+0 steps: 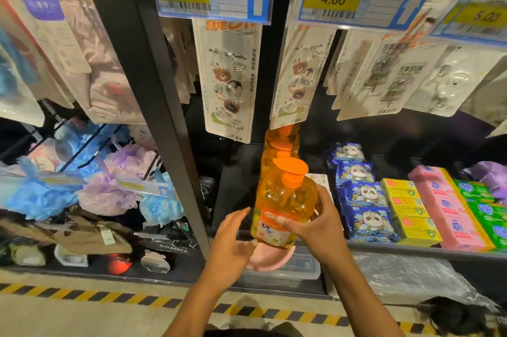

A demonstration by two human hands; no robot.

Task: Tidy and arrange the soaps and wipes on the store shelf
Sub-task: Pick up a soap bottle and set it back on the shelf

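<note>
While the right hand [315, 224] curls its grip round the soap bottle [285, 196], the left hand [233, 235] hovers at its 8 o'clock. Its grip is spread.

right hand [315, 224] gripping soap bottle [285, 205], left hand [233, 238] beside
</note>
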